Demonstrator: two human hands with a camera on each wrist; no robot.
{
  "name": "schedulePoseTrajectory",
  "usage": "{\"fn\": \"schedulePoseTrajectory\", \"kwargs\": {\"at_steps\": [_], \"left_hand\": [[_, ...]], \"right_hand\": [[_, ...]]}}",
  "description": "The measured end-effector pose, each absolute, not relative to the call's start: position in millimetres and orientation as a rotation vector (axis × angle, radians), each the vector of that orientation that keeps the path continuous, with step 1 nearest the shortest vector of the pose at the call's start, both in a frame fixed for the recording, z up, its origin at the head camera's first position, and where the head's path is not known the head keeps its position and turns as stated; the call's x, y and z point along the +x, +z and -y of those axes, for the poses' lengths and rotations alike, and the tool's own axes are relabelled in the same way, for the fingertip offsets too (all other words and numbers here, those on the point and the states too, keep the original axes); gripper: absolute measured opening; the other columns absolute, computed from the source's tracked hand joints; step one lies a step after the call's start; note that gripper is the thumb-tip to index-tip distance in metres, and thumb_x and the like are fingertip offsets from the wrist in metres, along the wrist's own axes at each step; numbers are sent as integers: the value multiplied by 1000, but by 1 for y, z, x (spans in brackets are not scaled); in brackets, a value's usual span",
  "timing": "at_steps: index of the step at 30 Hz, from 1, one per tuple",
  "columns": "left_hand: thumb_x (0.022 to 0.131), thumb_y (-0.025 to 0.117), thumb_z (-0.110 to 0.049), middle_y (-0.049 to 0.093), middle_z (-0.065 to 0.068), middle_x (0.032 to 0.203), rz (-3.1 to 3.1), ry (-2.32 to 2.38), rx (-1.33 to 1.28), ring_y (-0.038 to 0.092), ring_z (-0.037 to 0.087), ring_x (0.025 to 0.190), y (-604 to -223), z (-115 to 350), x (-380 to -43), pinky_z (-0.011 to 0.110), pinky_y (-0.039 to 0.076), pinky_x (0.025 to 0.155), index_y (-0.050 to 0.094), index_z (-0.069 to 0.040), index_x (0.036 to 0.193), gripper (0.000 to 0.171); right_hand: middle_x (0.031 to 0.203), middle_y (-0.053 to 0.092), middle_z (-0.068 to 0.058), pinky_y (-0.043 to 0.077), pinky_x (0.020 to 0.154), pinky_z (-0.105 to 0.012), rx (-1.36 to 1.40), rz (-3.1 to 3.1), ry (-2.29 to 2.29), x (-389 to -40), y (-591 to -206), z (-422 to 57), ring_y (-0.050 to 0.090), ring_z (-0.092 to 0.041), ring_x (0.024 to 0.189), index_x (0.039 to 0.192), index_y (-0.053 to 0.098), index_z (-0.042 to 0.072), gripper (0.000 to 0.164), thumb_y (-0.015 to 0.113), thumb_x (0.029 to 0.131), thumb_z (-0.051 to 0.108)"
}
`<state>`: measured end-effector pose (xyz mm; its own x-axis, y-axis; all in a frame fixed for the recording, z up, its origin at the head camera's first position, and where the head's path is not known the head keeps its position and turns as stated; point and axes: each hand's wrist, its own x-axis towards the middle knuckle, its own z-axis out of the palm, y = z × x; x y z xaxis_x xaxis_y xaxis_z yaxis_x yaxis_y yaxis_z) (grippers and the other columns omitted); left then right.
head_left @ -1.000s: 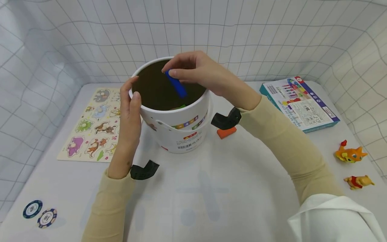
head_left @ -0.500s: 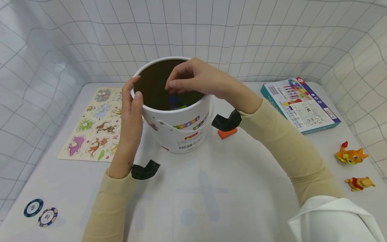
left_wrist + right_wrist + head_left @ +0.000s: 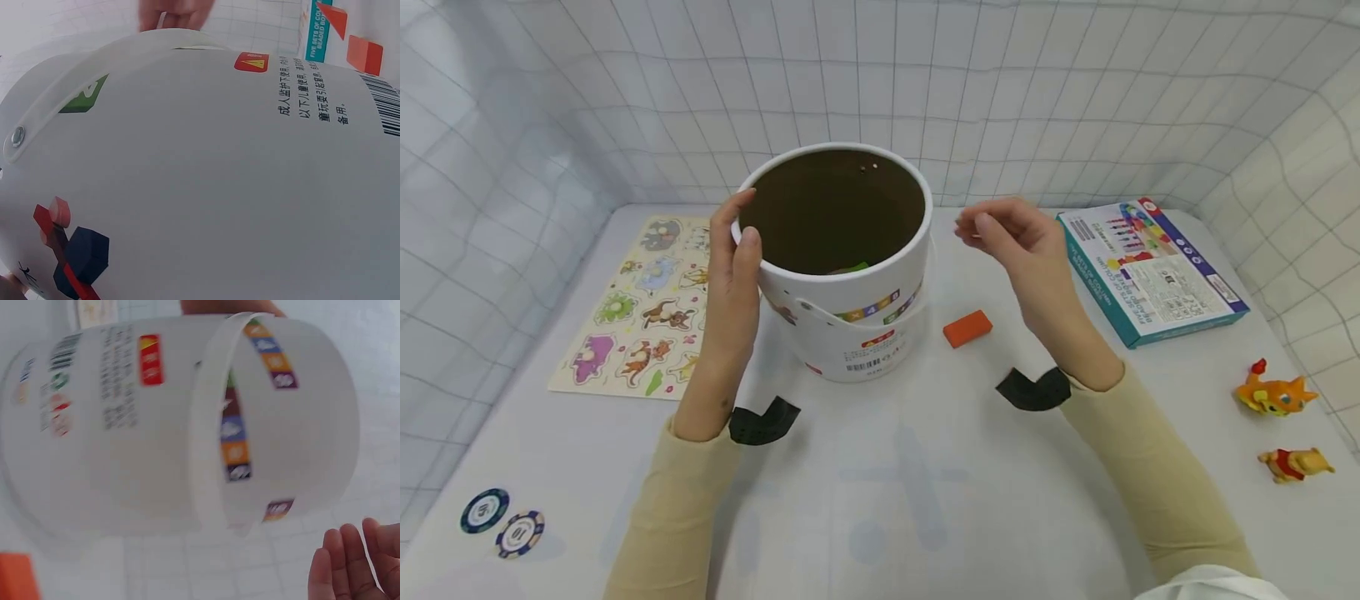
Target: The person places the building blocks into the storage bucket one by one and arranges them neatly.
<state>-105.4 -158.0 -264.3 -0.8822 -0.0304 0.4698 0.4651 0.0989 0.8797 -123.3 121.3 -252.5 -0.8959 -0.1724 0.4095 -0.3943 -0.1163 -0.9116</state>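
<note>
Left hand (image 3: 730,275) of mine grips the white bucket (image 3: 842,275) at its rim, thumb hooked over the edge; the tub stands mid-table and looks light, stiff and smooth, so rim or handle seems the best hold. My right hand (image 3: 1022,250) hovers beside it, fingers loosely curled, empty, above the orange block (image 3: 967,328).
</note>
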Motion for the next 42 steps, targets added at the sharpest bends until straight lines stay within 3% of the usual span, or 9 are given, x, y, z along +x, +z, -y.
{"fn": "schedulePoseTrajectory", "kwargs": {"at_steps": [4, 7, 11, 14, 22, 31, 37, 42], "left_hand": [[91, 32, -24, 25, 1, 138, 2015, -1832, -422, 23, 17, 126, -263, 159, -105, 37, 20, 102, 28, -15, 135, 45], [91, 32, -24, 25, 1, 139, 2012, -1834, -426, 23, 17, 126, -263, 159, -105, 38, 19, 103, 29, -16, 135, 44], [91, 32, -24, 26, 2, 138, 2002, -1817, -430, 22, 18, 127, -264, 160, -104, 40, 18, 103, 30, -17, 135, 44], [91, 33, -24, 26, 3, 138, 1995, -1823, -436, 22, 18, 127, -265, 160, -103, 42, 18, 103, 31, -17, 134, 44], [91, 31, -22, 25, 3, 139, 2014, -1803, -424, 21, 18, 127, -264, 159, -103, 38, 18, 103, 29, -16, 135, 45], [91, 31, -21, 26, 4, 138, 1996, -1814, -442, 21, 19, 126, -264, 157, -104, 41, 17, 103, 29, -15, 135, 44], [91, 32, -22, 26, 3, 138, 1990, -1820, -447, 22, 19, 127, -265, 155, -104, 41, 17, 103, 30, -16, 134, 44], [90, 31, -20, 26, 5, 138, 1982, -1820, -456, 22, 21, 126, -265, 154, -106, 37, 19, 102, 29, -14, 135, 45]], "right_hand": [[102, 60, -10, 44, 85, -24, 388, 2162, 2097, -118, -292, -158, 55, -21, 96, 104, 59, 1, 25, 53, 88, 18], [113, 57, -4, 41, 90, -28, 261, 2458, 1885, -114, -317, -180, 50, -18, 104, 113, 57, 7, 31, 52, 89, 26], [131, 43, -4, 29, 99, -45, 355, 2776, 1645, -113, -345, -199, 36, -23, 122, 126, 48, 12, 40, 53, 89, 26], [137, 37, -10, 21, 101, -50, 509, 2901, 1567, -114, -360, -202, 27, -27, 128, 131, 42, 9, 48, 55, 87, 23], [134, 41, -8, 21, 103, -45, 697, 2938, 1489, -115, -374, -188, 30, -23, 127, 130, 43, 8, 49, 59, 85, 20], [130, 45, -9, 26, 101, -41, 764, 2873, 1300, -123, -378, -167, 36, -24, 122, 128, 45, 7, 48, 58, 82, 2], [114, 55, -10, 33, 95, -41, 745, 2867, 1088, -125, -378, -164, 45, -26, 109, 116, 55, 5, 38, 60, 79, -1], [107, 54, -10, 34, 92, -41, 702, 2935, 1024, -124, -373, -164, 45, -26, 103, 107, 57, 4, 32, 66, 76, 4]]}}
